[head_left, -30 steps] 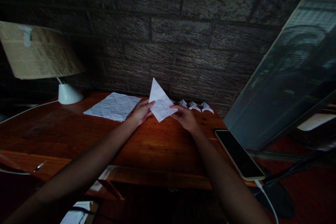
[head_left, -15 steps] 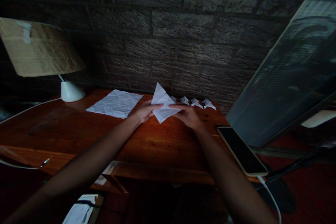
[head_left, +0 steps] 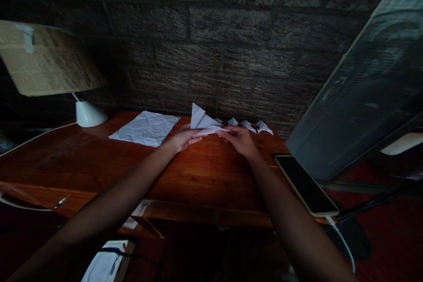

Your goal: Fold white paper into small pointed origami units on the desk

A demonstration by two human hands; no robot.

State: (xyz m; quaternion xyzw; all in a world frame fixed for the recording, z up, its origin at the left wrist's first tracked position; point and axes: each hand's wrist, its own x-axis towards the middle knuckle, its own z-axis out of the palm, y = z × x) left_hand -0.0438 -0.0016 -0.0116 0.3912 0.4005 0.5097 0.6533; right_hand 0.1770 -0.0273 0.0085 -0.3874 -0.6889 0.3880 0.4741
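Between my two hands is a folded sheet of white paper (head_left: pixel 206 124), held above the wooden table. One pointed flap of it stands up at the left, while its lower part lies nearly edge-on to me. My left hand (head_left: pixel 185 139) grips the left side from below, fingers under the paper. At the right corner, my right hand (head_left: pixel 240 139) pinches the paper. Just behind the right hand, small folded white paper pieces (head_left: pixel 247 125) stand in a row. To the left lies a creased white sheet (head_left: pixel 145 128), apart from my left hand.
A lamp (head_left: pixel 89 114) with a newspaper-like shade stands at the table's left end. On the right edge lies a phone (head_left: pixel 306 185) with a white cable. A dark brick wall (head_left: pixel 228 31) rises behind the wooden table (head_left: pixel 198 176).
The folded paper has tipped from facing me to nearly edge-on, its lower point swinging up. My left thumb no longer shows on top of it. Both hands stay in about the same place.
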